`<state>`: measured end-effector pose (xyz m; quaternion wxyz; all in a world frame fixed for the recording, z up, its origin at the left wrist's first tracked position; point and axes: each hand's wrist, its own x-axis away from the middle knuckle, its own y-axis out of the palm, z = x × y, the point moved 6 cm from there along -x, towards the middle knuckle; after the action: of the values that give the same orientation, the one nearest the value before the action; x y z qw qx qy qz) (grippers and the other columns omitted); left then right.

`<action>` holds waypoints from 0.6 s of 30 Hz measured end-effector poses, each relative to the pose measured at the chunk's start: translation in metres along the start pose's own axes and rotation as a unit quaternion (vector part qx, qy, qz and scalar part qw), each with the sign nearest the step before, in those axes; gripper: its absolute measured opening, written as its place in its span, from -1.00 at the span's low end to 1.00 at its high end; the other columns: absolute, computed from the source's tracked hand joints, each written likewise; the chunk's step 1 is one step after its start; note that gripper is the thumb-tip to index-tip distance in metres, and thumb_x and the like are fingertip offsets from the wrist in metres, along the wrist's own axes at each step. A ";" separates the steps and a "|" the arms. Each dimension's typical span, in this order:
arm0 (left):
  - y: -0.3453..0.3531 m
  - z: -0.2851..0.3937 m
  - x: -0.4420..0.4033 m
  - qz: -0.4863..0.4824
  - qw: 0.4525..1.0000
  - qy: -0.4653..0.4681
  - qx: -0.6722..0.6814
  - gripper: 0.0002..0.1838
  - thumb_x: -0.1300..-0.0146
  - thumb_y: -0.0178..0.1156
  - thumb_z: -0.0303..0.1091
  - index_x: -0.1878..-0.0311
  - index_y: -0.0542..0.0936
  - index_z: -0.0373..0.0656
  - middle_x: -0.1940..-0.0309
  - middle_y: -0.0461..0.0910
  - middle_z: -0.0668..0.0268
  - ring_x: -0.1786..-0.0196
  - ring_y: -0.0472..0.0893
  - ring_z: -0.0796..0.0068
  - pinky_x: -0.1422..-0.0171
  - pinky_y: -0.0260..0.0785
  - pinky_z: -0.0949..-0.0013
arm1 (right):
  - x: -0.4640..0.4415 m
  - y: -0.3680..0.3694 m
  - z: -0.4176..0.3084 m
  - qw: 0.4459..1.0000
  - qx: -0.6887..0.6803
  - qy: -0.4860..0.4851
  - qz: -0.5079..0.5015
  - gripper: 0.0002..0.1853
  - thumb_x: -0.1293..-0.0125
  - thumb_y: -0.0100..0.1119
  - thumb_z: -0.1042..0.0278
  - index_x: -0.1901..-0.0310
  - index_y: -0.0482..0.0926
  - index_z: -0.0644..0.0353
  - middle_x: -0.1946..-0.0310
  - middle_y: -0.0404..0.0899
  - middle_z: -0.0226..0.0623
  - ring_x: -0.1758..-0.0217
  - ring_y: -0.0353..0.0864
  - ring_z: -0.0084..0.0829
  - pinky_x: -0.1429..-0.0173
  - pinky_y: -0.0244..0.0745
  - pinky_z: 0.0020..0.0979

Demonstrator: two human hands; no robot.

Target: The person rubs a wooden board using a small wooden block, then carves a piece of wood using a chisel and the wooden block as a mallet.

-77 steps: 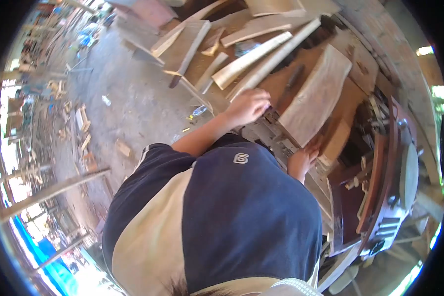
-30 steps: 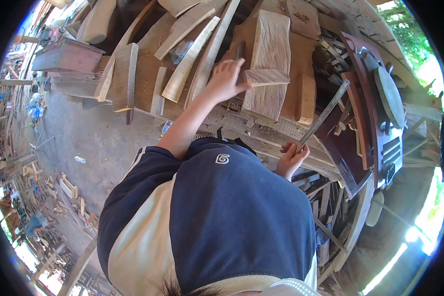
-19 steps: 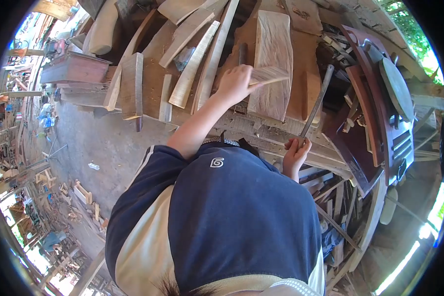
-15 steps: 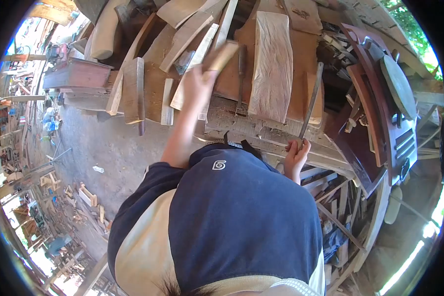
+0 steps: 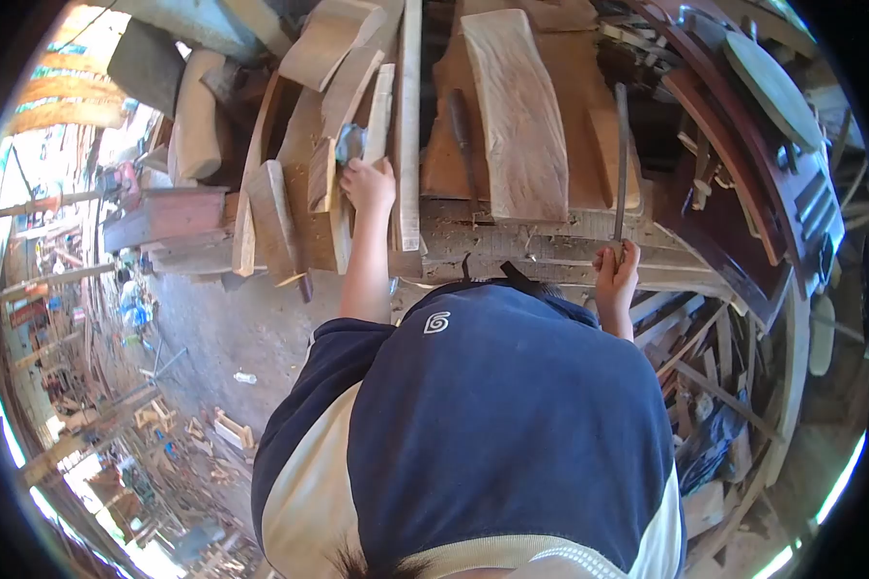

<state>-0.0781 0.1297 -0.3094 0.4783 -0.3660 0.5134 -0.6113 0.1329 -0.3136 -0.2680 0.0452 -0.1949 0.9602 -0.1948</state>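
Observation:
At the bench edge on the right, my right hand (image 5: 616, 268) is closed around the lower end of a long, narrow dark bar (image 5: 621, 159), perhaps a file, which points away from me. My left hand (image 5: 367, 185) is over the wood pieces at left, fingers curled. It is beside a short wooden block (image 5: 322, 174) with a pale edge and at the near end of a light wooden strip (image 5: 380, 111); what its fingers grip is hidden. Between the hands lie a wide, curved wooden plank (image 5: 518, 121) and a dark-handled tool (image 5: 462, 135).
Several curved boards (image 5: 330, 43) are piled at the far left of the bench. Dark varnished furniture parts (image 5: 734, 174) lean at right, beside a pale oval panel (image 5: 769, 94). A reddish-brown box (image 5: 169, 217) stands at left. Offcuts lie under the bench and across the floor.
My left hand has come down from its raised position, where it held a short wooden block, to the wood pieces at left. My right hand still grips the bar. The view has shifted.

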 end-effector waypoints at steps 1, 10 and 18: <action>0.000 0.001 -0.001 -0.004 1.000 -0.016 -0.001 -0.35 -0.27 0.21 0.11 -0.09 0.38 -0.34 -0.09 0.43 -0.17 -0.23 0.40 -0.22 -0.25 0.36 -0.15 | -0.001 -0.002 -0.002 1.000 0.005 -0.024 -0.003 -0.72 -0.49 0.01 0.43 -0.15 0.31 0.29 0.37 0.63 -0.23 0.39 0.58 -0.48 0.27 0.52 -0.42; -0.036 -0.036 -0.002 -0.095 0.919 0.104 0.368 -0.50 -0.43 0.08 -0.24 -0.32 0.28 -0.29 0.07 0.58 0.08 0.03 0.59 0.28 -0.11 0.44 0.24 | -0.006 -0.019 0.020 0.998 -0.008 0.042 0.044 -0.73 -0.51 -0.02 0.40 -0.15 0.31 0.31 0.37 0.62 -0.24 0.38 0.60 -0.49 0.24 0.52 -0.43; -0.091 0.008 0.022 -0.324 0.638 -0.029 0.698 -0.44 -0.37 -0.23 -0.04 -0.28 0.37 -0.19 0.15 0.62 0.07 0.22 0.65 0.24 0.06 0.54 0.18 | -0.016 -0.017 0.023 0.998 -0.042 0.044 0.031 -0.72 -0.51 -0.02 0.43 -0.16 0.29 0.32 0.34 0.61 -0.25 0.37 0.57 -0.52 0.23 0.51 -0.46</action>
<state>-0.0957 0.1077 -0.2199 0.3776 -0.0831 -0.2319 -0.8926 0.1575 -0.3299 -0.2823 0.0008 -0.1585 0.9741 -0.1612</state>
